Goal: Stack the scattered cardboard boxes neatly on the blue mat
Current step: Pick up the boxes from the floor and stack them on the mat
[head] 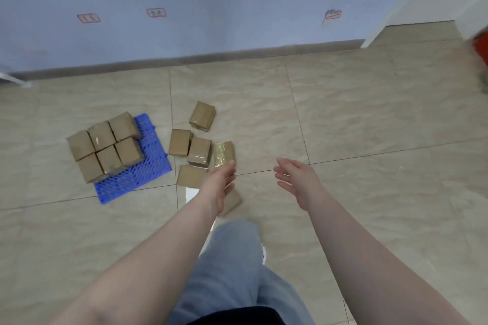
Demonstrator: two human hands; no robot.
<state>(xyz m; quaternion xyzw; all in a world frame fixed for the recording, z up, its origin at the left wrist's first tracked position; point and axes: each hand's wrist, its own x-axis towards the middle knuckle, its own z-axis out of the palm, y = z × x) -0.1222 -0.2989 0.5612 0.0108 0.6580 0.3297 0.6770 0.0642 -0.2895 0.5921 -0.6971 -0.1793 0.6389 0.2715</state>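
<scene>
On a tiled floor [343, 119], at left, a blue mat [148, 166] holds six cardboard boxes [105, 145] packed together in two rows. Just right of the mat lie loose boxes [199, 149], scattered, some touching. The left hand [219, 185] reaches out above them, fingers spread and empty, partly covering another box [232, 203]. The right hand [298, 179], also spread and empty, hovers apart over bare tile.
</scene>
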